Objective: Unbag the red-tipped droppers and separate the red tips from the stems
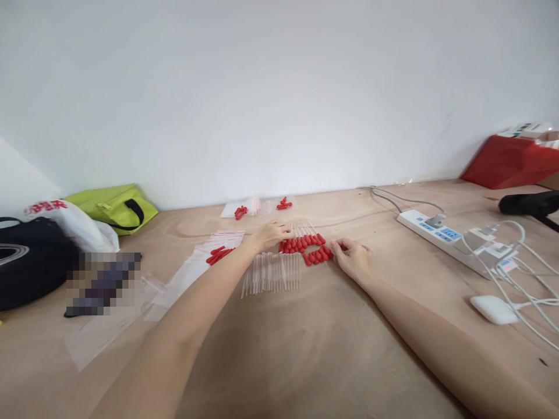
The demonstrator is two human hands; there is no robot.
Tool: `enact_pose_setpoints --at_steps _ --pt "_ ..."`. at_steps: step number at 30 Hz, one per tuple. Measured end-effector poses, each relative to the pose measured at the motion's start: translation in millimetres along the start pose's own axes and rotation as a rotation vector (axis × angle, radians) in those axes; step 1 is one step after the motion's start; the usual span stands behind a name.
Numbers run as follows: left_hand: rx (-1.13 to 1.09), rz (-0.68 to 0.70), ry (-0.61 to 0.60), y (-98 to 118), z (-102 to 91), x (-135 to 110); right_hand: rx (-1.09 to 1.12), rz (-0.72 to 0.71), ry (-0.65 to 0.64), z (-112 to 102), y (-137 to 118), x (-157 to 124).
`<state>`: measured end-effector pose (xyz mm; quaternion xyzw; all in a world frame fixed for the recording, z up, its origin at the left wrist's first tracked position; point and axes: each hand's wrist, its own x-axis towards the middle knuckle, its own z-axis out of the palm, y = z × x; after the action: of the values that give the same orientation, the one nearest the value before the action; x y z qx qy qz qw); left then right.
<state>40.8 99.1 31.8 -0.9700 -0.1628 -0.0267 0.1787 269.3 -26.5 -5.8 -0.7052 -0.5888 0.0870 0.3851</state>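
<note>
Several red rubber dropper bulbs [315,256] lie grouped on the wooden table between my hands. Beyond them, thin glass tubes [301,227] point away from a row of red bulbs, which seem fitted on their near ends. Another row of clear glass tubes [273,272] lies side by side on the near side. My left hand [273,234] is over the left end of the bulb row, fingers bent together; what they hold is hidden. At the right end, my right hand [353,257] has thumb and fingers pinched against a red bulb.
Clear zip bags [196,265] lie at left with loose red bulbs [218,255] on top. Two bagged bulb groups [283,203] rest by the wall. At right are a power strip [437,231], white cables and a white charger [493,309]. A yellow-green bag [109,203] sits far left.
</note>
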Motion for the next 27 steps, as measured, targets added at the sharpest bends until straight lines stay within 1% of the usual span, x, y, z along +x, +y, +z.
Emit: enact_pose_setpoints --at_steps 4,9,12,15,17,18,20,22,23,25,27 --pt "-0.001 0.036 0.006 -3.7 5.6 -3.9 0.022 -0.014 0.004 0.1 -0.4 -0.1" --pt "0.003 0.011 0.035 -5.5 8.3 -3.5 0.064 -0.038 0.020 -0.6 -1.4 -1.1" --pt "0.015 -0.054 0.076 -7.0 -0.5 -7.5 0.073 -0.060 0.036 -0.2 -0.3 -1.5" --pt "0.032 -0.144 0.136 0.5 -17.6 -22.7 0.053 -0.110 0.113 0.5 0.2 -2.6" --pt "0.044 -0.194 0.192 15.8 -30.1 -38.3 0.044 -0.176 0.179 0.2 -2.0 -5.3" --pt "0.055 -0.221 0.263 26.9 -35.7 -46.7 0.043 -0.224 0.204 -0.4 -4.4 -7.6" --pt "0.083 -0.264 0.401 53.7 -44.2 -62.1 0.043 -0.353 0.222 -2.1 -11.8 -14.6" --pt "0.089 -0.333 0.501 82.4 -48.8 -73.3 0.043 -0.508 0.206 -4.1 -22.0 -24.4" --pt "0.086 -0.367 0.530 95.6 -49.8 -76.8 0.045 -0.589 0.188 -4.9 -27.5 -29.9" --pt "0.063 -0.378 0.570 117.5 -50.1 -79.5 0.043 -0.734 0.148 -5.1 -37.6 -40.6" --pt "0.019 -0.365 0.575 131.7 -48.8 -78.2 0.029 -0.845 0.110 -2.7 -44.9 -49.0"
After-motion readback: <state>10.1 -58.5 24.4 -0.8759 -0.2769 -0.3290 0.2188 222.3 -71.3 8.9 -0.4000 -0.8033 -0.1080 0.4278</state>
